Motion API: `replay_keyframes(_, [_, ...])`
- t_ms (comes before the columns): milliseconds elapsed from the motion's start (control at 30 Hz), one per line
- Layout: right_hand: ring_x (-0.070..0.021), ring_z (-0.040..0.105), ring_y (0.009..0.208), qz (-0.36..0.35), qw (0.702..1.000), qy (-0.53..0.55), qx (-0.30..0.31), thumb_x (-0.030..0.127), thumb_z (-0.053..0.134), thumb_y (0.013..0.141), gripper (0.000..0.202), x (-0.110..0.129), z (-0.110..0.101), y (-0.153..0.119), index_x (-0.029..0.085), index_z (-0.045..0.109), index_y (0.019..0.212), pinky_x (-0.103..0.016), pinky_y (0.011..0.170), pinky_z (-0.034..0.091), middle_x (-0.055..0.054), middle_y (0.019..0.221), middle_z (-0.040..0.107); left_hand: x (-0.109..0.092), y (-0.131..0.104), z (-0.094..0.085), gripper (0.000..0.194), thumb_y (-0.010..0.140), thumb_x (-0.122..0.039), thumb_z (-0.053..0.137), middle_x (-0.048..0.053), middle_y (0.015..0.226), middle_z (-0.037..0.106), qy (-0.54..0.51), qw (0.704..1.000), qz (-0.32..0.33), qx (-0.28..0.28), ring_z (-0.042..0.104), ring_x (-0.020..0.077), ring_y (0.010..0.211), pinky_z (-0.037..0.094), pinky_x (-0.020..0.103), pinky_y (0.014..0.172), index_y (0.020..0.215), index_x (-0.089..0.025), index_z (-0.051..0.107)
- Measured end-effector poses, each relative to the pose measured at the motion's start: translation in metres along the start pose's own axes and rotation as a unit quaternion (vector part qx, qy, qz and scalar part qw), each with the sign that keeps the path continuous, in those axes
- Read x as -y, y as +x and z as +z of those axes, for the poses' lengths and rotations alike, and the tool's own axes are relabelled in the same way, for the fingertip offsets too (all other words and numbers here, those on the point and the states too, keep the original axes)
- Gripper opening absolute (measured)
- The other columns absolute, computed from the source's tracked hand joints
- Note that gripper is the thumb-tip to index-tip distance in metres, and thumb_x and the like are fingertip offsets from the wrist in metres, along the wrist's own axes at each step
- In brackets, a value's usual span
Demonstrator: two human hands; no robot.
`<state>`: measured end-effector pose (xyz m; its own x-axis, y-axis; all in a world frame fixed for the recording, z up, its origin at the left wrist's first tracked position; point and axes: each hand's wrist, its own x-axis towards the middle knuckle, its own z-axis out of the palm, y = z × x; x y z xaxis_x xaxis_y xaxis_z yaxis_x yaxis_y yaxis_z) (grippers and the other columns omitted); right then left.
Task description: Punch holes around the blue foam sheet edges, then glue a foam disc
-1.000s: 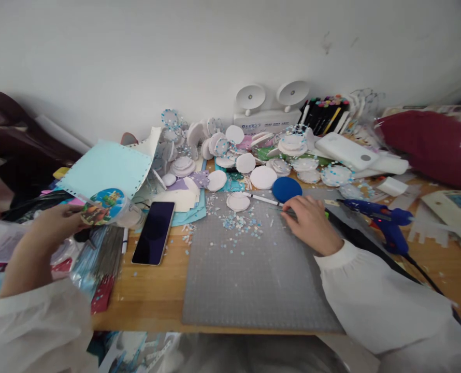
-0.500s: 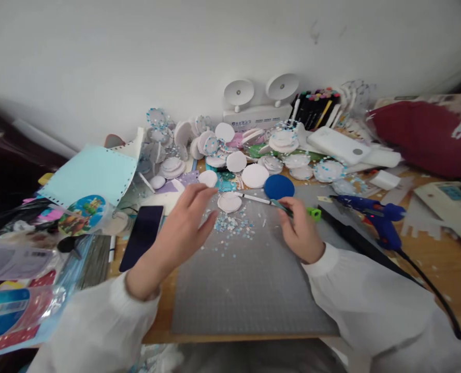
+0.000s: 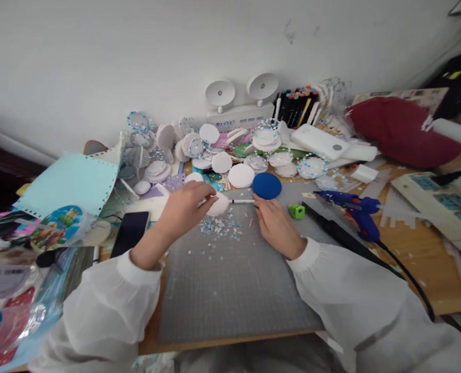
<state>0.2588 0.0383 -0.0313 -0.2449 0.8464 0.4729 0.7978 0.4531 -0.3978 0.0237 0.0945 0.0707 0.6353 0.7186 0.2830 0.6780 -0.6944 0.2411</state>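
My left hand hovers over the far left part of the grey cutting mat, thumb and fingertips drawn together at the edge of a small white disc. Anything between those fingertips is too small to make out. On the mat, my right hand is lowered palm down, its fingers closed around a slim teal tool, mostly hidden under them. A thin white pen-like stick runs from the disc to these fingers. Just beyond is a round blue pad. Tiny blue and white pieces lie scattered before the disc.
White discs, some beaded, pile up along the wall. On the right are a blue glue gun, its cord, a green block and a power strip. A phone and a lidded cup stand left.
My right hand has come down onto the mat near the white stick, covering most of the teal tool. The left hand's spread fingers have drawn together by the disc. The view has turned right.
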Motion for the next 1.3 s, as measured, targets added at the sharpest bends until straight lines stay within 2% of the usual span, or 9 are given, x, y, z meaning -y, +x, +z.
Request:
replay_keyframes(133, [-0.0303,0.056,0.103,0.006,1.000,-0.008,-0.009,0.011,0.038,0.091,0.024,-0.002,0.001,-0.001,0.015,0.056,0.106,-0.049,0.085,0.048,-0.017,0.121,0.060,-0.018,-0.029,-0.029,0.009,0.091,-0.024,0.052,0.003,0.086,0.066,0.012,0.997,0.046,-0.064,0.059,0.0195,0.083,0.046,0.033,0.074,0.093,-0.021,0.060])
replay_keyframes(267, [-0.0305,0.058,0.102,0.002,1.000,-0.010,-0.013,0.012,0.040,0.090,0.021,-0.003,0.001,-0.001,0.014,0.056,0.104,-0.050,0.087,0.049,-0.019,0.118,0.062,-0.047,-0.076,-0.043,0.009,0.091,-0.019,0.053,0.003,0.089,0.066,0.011,0.997,0.071,-0.020,0.057,0.0174,0.080,0.046,0.032,0.073,0.098,-0.019,0.058])
replay_keyframes(533, [-0.0298,0.057,0.111,-0.006,0.999,0.012,-0.043,0.017,0.038,0.093,0.022,-0.004,-0.001,-0.002,0.015,0.054,0.108,-0.050,0.093,0.047,-0.020,0.121,0.060,-0.089,-0.144,-0.010,0.013,0.092,-0.015,0.047,0.003,0.078,0.064,-0.026,0.991,0.093,0.088,0.056,0.0164,0.072,0.042,0.032,0.066,0.096,-0.017,0.059])
replay_keyframes(633, [-0.0271,0.058,0.109,-0.001,0.995,0.052,-0.091,0.020,0.043,0.093,0.017,0.003,-0.011,0.001,0.018,0.055,0.104,-0.048,0.093,0.048,-0.016,0.115,0.062,-0.088,-0.147,-0.002,0.016,0.091,-0.019,0.051,0.005,0.091,0.065,-0.042,0.992,0.076,0.093,0.057,0.0181,0.078,0.044,0.034,0.069,0.106,-0.017,0.057])
replay_keyframes(767, [-0.0228,0.064,0.092,0.083,0.959,0.220,-0.159,0.029,0.056,0.089,0.013,0.020,-0.024,0.003,0.021,0.057,0.099,-0.037,0.074,0.057,-0.009,0.100,0.064,-0.079,-0.144,-0.004,0.070,0.082,-0.040,0.065,0.014,0.138,0.043,-0.096,0.992,0.016,0.081,0.050,0.0258,0.114,0.045,0.043,0.092,0.140,-0.022,0.031])
replay_keyframes(900, [-0.0203,0.067,0.086,0.141,0.922,0.350,-0.081,0.033,0.059,0.088,0.013,0.036,-0.029,-0.008,0.023,0.061,0.094,-0.036,0.079,0.056,-0.005,0.092,0.069,-0.071,-0.135,0.003,0.104,0.059,-0.058,0.077,0.016,0.141,0.039,-0.120,0.987,-0.045,0.092,0.039,0.0348,0.126,0.039,0.054,0.101,0.142,-0.020,0.026])
replay_keyframes(1133, [-0.0201,0.064,0.082,0.106,0.959,0.260,0.031,0.032,0.062,0.085,0.010,0.042,-0.028,-0.035,0.023,0.061,0.090,-0.035,0.074,0.054,-0.004,0.087,0.066,-0.056,-0.111,0.043,0.068,0.074,-0.040,0.070,0.011,0.123,0.056,-0.161,0.977,-0.014,0.141,0.050,0.0302,0.115,0.043,0.050,0.098,0.132,-0.018,0.040])
replay_keyframes(1233, [-0.0202,0.063,0.082,0.104,0.962,0.245,0.057,0.030,0.062,0.085,0.008,0.040,-0.030,-0.026,0.023,0.062,0.090,-0.036,0.075,0.053,-0.004,0.087,0.066,-0.046,-0.102,0.049,0.075,0.075,-0.044,0.068,0.014,0.131,0.051,-0.174,0.976,0.024,0.130,0.045,0.0299,0.123,0.039,0.048,0.104,0.136,-0.015,0.036])
replay_keyframes(1300, [-0.0204,0.064,0.083,0.111,0.958,0.263,0.023,0.029,0.064,0.084,0.009,0.040,-0.028,-0.014,0.024,0.062,0.090,-0.035,0.075,0.054,-0.004,0.088,0.066,-0.037,-0.096,0.048,0.087,0.074,-0.055,0.066,0.018,0.141,0.042,-0.178,0.975,0.065,0.121,0.037,0.0310,0.131,0.033,0.049,0.109,0.140,-0.012,0.030])
